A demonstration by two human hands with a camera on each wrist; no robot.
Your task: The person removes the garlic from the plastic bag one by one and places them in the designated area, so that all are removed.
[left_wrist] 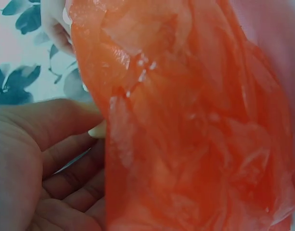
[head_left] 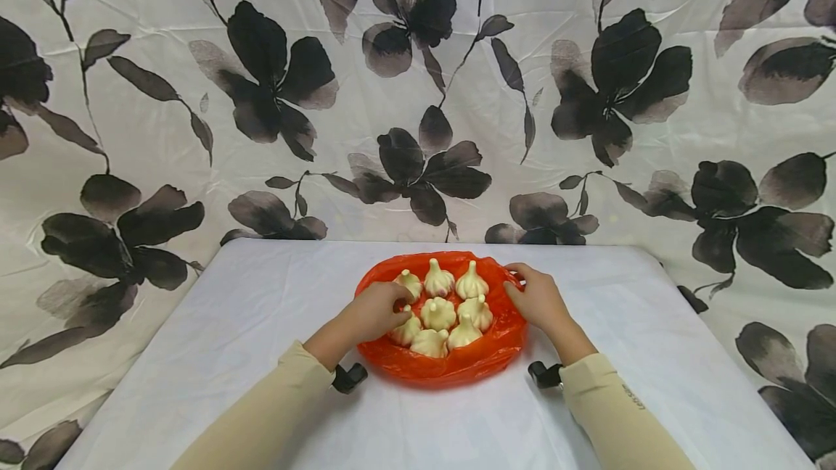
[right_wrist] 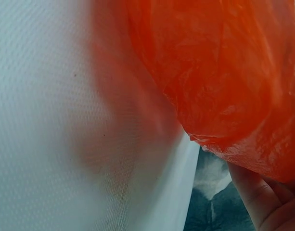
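Several garlic bulbs (head_left: 438, 314) sit inside a red plastic bag (head_left: 451, 370) with its rim spread round them; the bag fills much of the left wrist view (left_wrist: 185, 125) and right wrist view (right_wrist: 224, 72). At the bag's left side, my left hand (head_left: 374, 312) has curled fingers at the stem of a left-hand bulb (head_left: 406, 330). The left wrist view shows thumb and fingers of this hand (left_wrist: 56, 159) pinched at a pale tip, mostly hidden by the bag. My right hand (head_left: 538, 299) grips the bag's upper right rim; its fingers (right_wrist: 262, 197) are partly behind the plastic.
The bag rests on a table with a white cover (head_left: 274, 289). Behind the table hangs a white cloth with dark flowers (head_left: 418, 165). Small black devices (head_left: 349, 378) are at both wrists, beside beige sleeves (head_left: 261, 412).
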